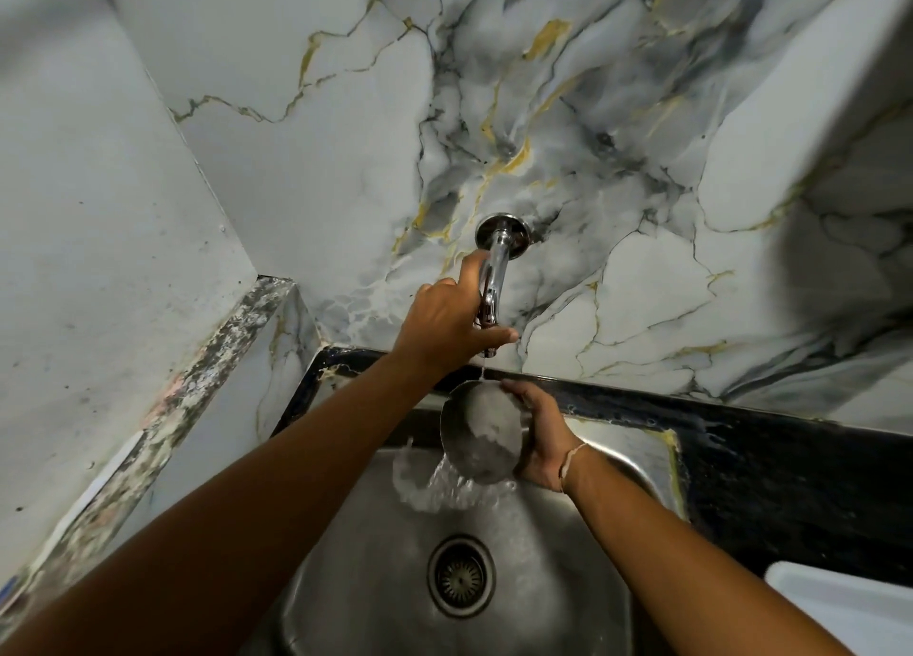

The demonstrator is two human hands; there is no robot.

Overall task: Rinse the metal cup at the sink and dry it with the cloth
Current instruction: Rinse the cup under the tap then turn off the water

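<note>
Nearest the camera, two bare forearms reach forward over a steel sink [568,581], whose round drain [460,576] sits in the basin floor between them. At the lower right edge a white object [850,601] rests on the dark surface [770,477] that borders the sink.

Further in, the right hand [541,438], with a thin band at the wrist, is curled around the metal cup [481,433], fingers wrapped over its far side and thumb side toward the camera. The cup is tipped on its side above the back of the basin, and water [444,482] spills from its lower rim into the sink.

Just above and beyond the cup, the left hand [447,322] is closed around the chrome tap [494,280], fingers over the spout and thumb stretched out beneath it. A thin stream falls from the tap's tip onto the cup's upper edge. The two hands are near each other but apart, left directly above right.

Behind them rises a marble-patterned wall [617,111] with grey and gold veins.
</note>
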